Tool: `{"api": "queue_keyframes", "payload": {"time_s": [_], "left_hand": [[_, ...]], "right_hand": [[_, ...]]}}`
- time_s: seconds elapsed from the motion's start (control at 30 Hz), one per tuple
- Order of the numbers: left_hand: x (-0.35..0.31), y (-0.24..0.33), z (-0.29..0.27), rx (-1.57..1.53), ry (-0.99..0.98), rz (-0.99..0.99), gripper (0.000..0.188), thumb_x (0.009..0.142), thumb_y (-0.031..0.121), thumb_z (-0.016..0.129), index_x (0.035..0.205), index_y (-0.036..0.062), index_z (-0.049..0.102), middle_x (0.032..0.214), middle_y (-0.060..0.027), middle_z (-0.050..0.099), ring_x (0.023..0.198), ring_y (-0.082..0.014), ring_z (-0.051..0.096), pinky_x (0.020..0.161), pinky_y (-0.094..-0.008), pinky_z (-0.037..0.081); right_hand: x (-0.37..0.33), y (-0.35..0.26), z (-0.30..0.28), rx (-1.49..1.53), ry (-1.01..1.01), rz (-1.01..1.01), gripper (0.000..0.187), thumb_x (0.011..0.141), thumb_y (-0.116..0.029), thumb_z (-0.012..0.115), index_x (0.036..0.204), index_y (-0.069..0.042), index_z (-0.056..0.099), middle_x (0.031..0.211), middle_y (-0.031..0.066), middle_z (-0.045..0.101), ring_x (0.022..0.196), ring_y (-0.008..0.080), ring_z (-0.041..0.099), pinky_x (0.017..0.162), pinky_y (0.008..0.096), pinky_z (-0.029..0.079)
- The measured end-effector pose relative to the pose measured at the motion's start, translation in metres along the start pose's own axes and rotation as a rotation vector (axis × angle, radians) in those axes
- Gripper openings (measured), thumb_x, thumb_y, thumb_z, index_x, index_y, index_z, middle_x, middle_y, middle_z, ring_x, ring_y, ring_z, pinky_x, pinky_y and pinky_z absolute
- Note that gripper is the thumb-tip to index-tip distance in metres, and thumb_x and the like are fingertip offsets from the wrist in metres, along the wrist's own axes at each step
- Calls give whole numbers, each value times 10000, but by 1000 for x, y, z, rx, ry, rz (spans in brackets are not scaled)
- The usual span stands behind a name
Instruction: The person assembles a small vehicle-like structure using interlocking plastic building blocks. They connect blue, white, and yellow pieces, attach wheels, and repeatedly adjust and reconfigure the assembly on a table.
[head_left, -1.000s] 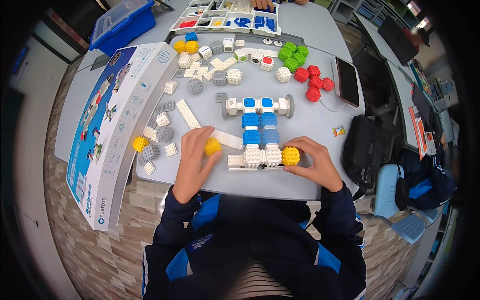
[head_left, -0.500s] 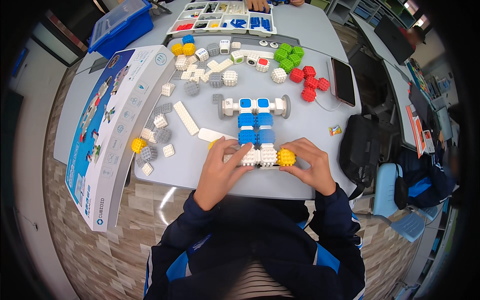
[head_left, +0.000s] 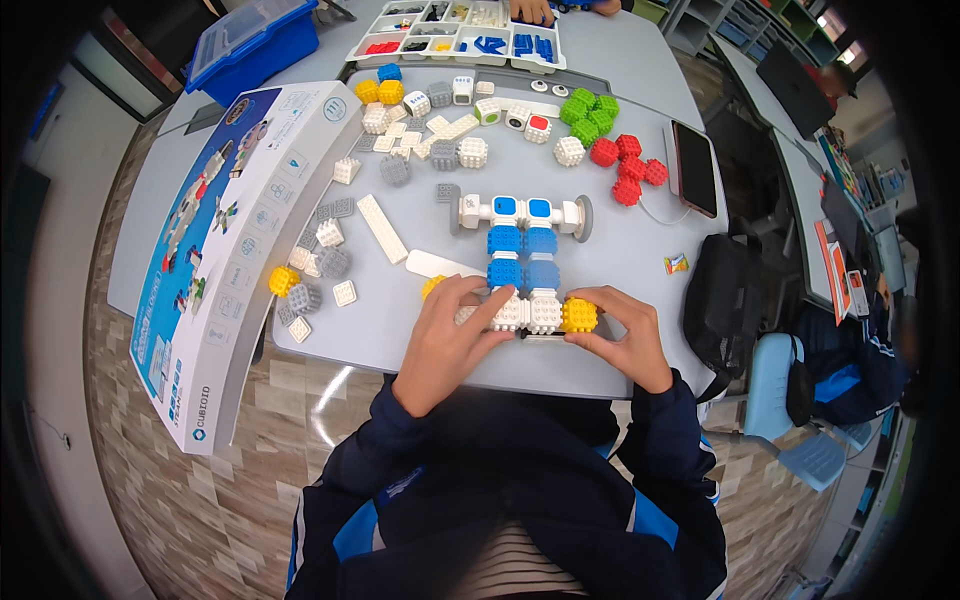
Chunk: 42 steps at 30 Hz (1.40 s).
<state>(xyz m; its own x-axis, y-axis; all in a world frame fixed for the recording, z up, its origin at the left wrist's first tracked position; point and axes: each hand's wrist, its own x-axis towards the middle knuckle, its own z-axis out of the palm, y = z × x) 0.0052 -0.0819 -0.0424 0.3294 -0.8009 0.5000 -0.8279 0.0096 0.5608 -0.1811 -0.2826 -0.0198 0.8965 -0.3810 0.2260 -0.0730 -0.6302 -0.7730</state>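
Observation:
A block figure [head_left: 522,255] of white and blue studded cubes lies flat on the grey table [head_left: 620,250], with a white crossbar at its far end. My left hand [head_left: 452,335] presses on the white cubes at its near left end, partly covering a yellow cube [head_left: 432,287]. My right hand [head_left: 620,330] grips a yellow cube [head_left: 578,315] fixed to the near right end of the figure.
Loose white, grey and yellow cubes [head_left: 320,270] lie left of the figure. Green cubes [head_left: 588,112] and red cubes [head_left: 628,165] sit at the back right beside a phone [head_left: 695,168]. A large printed box [head_left: 225,250] lies left, a parts tray [head_left: 455,30] far back, a black bag [head_left: 725,300] right.
My left hand has moved right from the loose yellow cube onto the near white cubes of the figure. My right hand has stayed on the yellow cube at the right end.

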Motion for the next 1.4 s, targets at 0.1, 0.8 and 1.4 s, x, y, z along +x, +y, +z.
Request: {"api": "queue_keyframes", "payload": {"time_s": [0.1,0.8,1.4], "left_hand": [[1,3,-1,26,-22,-6,626,763,167,872,1347,99,656,1287,-158,561,1068,-285,621,972,-432,496],[12,22,11,209,-195,207,726,763,324,842,1404,93,590,1427,-94,566,1358,-302,500,1173,-558,336],[20,17,8,164,-217,238,760,734,204,864,1422,77,567,1404,-93,588,1323,-284,543,1180,-546,328]], "right_hand": [[-1,2,1,47,-20,57,475,784,-158,882,1200,-10,708,1129,139,740,1001,270,725,900,341,565],[-11,23,7,210,-96,193,458,907,-240,794,1278,-29,630,1066,143,719,884,242,717,819,332,560],[-19,17,18,309,-33,132,415,1000,-164,680,1364,-35,527,1218,152,641,1074,230,660,941,331,521]]}}
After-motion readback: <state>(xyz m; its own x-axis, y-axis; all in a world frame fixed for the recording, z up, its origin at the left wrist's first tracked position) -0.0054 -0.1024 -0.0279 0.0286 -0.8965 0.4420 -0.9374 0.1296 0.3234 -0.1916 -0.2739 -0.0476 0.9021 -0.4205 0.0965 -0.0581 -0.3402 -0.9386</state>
